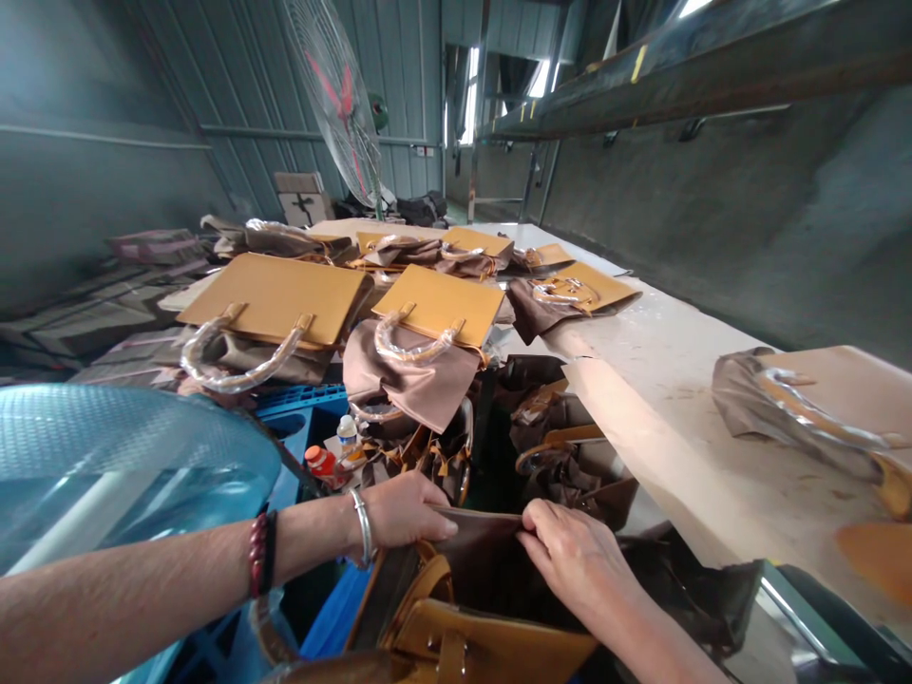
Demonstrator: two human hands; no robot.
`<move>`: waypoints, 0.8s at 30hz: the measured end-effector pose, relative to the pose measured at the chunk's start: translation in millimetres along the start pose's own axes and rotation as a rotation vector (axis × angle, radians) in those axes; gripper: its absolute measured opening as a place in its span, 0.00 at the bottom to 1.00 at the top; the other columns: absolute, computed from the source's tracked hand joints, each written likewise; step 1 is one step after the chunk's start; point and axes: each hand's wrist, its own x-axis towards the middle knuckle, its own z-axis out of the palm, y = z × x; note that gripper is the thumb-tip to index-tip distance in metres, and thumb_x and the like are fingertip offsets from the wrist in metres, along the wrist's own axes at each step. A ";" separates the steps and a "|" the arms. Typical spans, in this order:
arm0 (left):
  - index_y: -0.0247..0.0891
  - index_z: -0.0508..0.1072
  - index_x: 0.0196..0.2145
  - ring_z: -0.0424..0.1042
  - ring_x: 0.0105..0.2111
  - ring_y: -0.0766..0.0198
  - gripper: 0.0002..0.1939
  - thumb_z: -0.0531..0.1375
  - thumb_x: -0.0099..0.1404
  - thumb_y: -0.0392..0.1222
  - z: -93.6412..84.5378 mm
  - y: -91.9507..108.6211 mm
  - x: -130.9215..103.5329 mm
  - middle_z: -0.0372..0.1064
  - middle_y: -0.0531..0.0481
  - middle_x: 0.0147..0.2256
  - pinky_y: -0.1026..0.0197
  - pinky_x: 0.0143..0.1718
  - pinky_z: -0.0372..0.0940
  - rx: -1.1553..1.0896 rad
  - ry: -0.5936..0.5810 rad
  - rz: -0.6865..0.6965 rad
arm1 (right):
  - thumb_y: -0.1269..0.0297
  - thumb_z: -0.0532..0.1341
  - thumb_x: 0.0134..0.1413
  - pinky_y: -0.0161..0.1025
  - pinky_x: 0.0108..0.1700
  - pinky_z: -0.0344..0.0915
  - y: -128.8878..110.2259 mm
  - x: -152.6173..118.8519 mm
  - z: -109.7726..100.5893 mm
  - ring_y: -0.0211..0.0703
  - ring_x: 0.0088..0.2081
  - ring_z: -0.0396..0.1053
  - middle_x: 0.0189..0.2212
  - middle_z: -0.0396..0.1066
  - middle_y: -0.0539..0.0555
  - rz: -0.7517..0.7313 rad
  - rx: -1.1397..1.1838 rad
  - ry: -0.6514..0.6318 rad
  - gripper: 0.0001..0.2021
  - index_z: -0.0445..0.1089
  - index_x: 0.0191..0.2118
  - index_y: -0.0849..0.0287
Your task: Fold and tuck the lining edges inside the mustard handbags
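A tan and brown handbag [491, 641] is low in front of me, its mouth facing up. My left hand [406, 515] pinches the far edge of its brown lining between thumb and fingers. A short span to the right, my right hand [574, 551] grips the same edge, so the cloth runs taut between them. A strap [427, 584] loops up inside the bag near its left side. One wrapped handle [271, 632] curves out below my left forearm. The bag's lower part is out of the frame.
Tan handbags with plastic-wrapped handles, such as one [277, 294] and another [442, 304], lie on the table [684, 328]. More bags [570, 465] are heaped below. Bottles [322, 463] stand beyond my left hand. A clear blue fan-like surface [128, 475] fills the left side.
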 end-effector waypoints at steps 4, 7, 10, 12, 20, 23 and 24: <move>0.33 0.72 0.24 0.57 0.21 0.68 0.14 0.55 0.43 0.46 0.3 -1.7 3.0 0.58 0.53 0.19 0.67 0.21 0.51 -0.007 -0.008 0.007 | 0.75 0.54 0.49 0.33 0.29 0.55 0.5 1.9 2.4 0.36 0.26 0.65 0.23 0.65 0.47 0.005 0.027 -0.016 0.06 0.58 0.26 0.57; 0.32 0.71 0.23 0.56 0.21 0.68 0.14 0.54 0.43 0.46 -0.1 -3.5 5.1 0.57 0.53 0.19 0.67 0.21 0.51 -0.008 -0.005 0.013 | 0.78 0.54 0.46 0.33 0.29 0.55 0.9 0.8 5.0 0.35 0.26 0.64 0.22 0.63 0.46 0.022 0.046 -0.013 0.08 0.57 0.25 0.57; 0.32 0.69 0.21 0.55 0.21 0.69 0.13 0.54 0.43 0.46 -0.6 -4.6 6.7 0.56 0.54 0.18 0.67 0.21 0.50 0.000 0.005 0.014 | 0.76 0.55 0.46 0.32 0.27 0.55 3.3 -0.9 7.2 0.34 0.24 0.63 0.21 0.62 0.46 0.065 0.067 0.002 0.07 0.57 0.26 0.57; 0.32 0.69 0.21 0.55 0.21 0.68 0.13 0.54 0.43 0.46 -0.1 -4.4 7.5 0.56 0.54 0.18 0.67 0.21 0.49 0.000 0.009 0.009 | 0.73 0.58 0.46 0.32 0.27 0.56 5.5 -1.6 7.5 0.35 0.25 0.63 0.22 0.62 0.46 0.075 0.078 0.007 0.07 0.57 0.28 0.57; 0.32 0.71 0.22 0.56 0.21 0.68 0.14 0.55 0.43 0.46 2.3 1.0 6.4 0.57 0.53 0.18 0.67 0.21 0.51 -0.010 -0.029 0.011 | 0.77 0.52 0.49 0.36 0.31 0.57 7.7 -0.3 7.3 0.40 0.29 0.64 0.25 0.64 0.49 0.016 0.049 0.005 0.08 0.59 0.26 0.57; 0.33 0.71 0.22 0.57 0.21 0.68 0.13 0.55 0.43 0.46 1.7 1.2 5.0 0.58 0.53 0.18 0.67 0.21 0.51 -0.024 -0.036 0.008 | 0.78 0.53 0.47 0.34 0.30 0.57 7.0 -0.7 8.0 0.37 0.27 0.64 0.24 0.63 0.47 0.031 0.073 0.007 0.08 0.58 0.26 0.57; 0.33 0.70 0.22 0.57 0.20 0.68 0.13 0.55 0.43 0.46 1.5 1.0 4.5 0.58 0.53 0.18 0.67 0.21 0.51 -0.034 -0.038 0.004 | 0.77 0.54 0.47 0.33 0.29 0.56 6.9 -1.0 8.0 0.36 0.27 0.64 0.23 0.63 0.47 0.041 0.082 0.011 0.07 0.58 0.26 0.57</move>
